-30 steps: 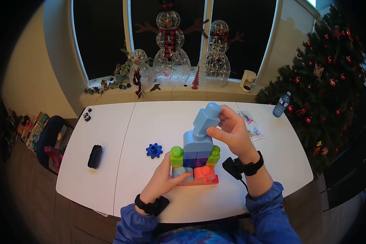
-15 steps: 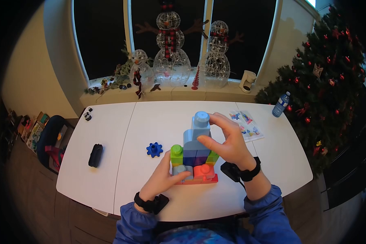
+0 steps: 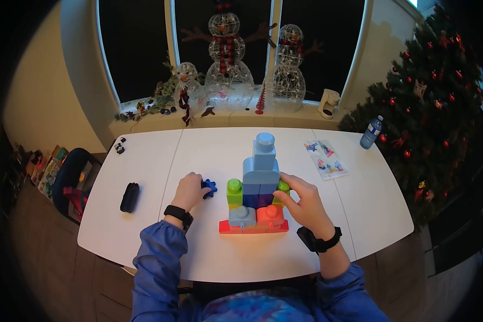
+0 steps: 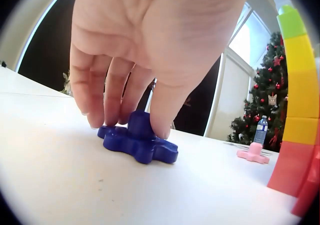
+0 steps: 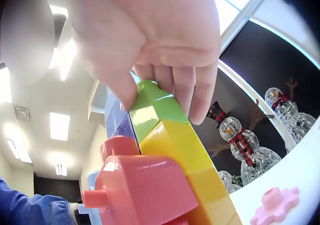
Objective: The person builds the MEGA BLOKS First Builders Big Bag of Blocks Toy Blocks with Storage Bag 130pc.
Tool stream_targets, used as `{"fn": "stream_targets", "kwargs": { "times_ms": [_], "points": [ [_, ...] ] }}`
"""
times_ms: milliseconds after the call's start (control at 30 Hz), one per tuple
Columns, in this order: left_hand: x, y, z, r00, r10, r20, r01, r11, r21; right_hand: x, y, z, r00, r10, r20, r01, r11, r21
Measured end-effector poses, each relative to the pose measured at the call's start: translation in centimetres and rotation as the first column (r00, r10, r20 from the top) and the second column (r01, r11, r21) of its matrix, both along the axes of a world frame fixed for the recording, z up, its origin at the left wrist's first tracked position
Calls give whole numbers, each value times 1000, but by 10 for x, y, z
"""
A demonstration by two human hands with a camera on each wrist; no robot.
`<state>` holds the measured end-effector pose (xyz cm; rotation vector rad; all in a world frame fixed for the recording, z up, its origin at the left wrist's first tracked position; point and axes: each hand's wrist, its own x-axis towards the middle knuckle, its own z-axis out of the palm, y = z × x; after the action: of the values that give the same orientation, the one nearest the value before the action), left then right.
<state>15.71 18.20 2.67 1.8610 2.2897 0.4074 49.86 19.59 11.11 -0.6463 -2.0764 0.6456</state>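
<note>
My left hand (image 3: 188, 191) is at a blue toy gear (image 3: 211, 188) lying flat on the table. In the left wrist view, the thumb and fingers close around the gear's central peg (image 4: 140, 125). To its right stands a tower of building blocks, with light blue blocks (image 3: 261, 172) on top and a red base (image 3: 231, 227). The right hand (image 3: 306, 206) pinches the tower's right-hand green block (image 5: 156, 110) between thumb and fingers. Below that block are yellow blocks (image 5: 175, 145) and a coral block (image 5: 150, 187) with a short side peg.
A pink gear (image 4: 254, 155) lies beyond the tower in the wrist views. On the white table (image 3: 145, 241) are a black case (image 3: 129, 197) at left and a printed picture sheet (image 3: 327, 160) at back right. A water bottle (image 3: 371, 132) stands at the far right edge.
My left hand has left the tower's base and moved left to the blue gear. The light blue top block came down onto the tower, and my right hand let go and dropped to the green block.
</note>
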Motion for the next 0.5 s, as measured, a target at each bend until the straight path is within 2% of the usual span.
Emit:
{"fn": "stream_targets", "kwargs": {
  "times_ms": [167, 233, 300, 367, 400, 500],
  "points": [
    [-3, -9, -3, 997, -81, -8, 81, 976, 201, -3, 2, -12, 996, 14, -87, -13, 1000, 13],
    [10, -27, 17, 962, -97, 255, 16, 953, 303, -3, 2, -13, 995, 17, -102, -16, 1000, 16],
    [27, -52, 45, 851, -162, 499, -31, 934, 357, -4, 2, -14, 993, 17, -116, -15, 1000, 23],
    [41, -80, 62, 665, -250, 704, -48, 926, 374, -4, 2, -14, 994, 11, -110, -9, 1000, 14],
    [42, -91, 58, 677, -268, 686, -31, 920, 390, -4, 2, -15, 994, 9, -105, -8, 1000, 7],
    [57, -122, 53, 537, -447, 716, 17, 854, 521, -5, 3, -17, 993, 9, -121, -7, 1000, 20]
  ]
}}
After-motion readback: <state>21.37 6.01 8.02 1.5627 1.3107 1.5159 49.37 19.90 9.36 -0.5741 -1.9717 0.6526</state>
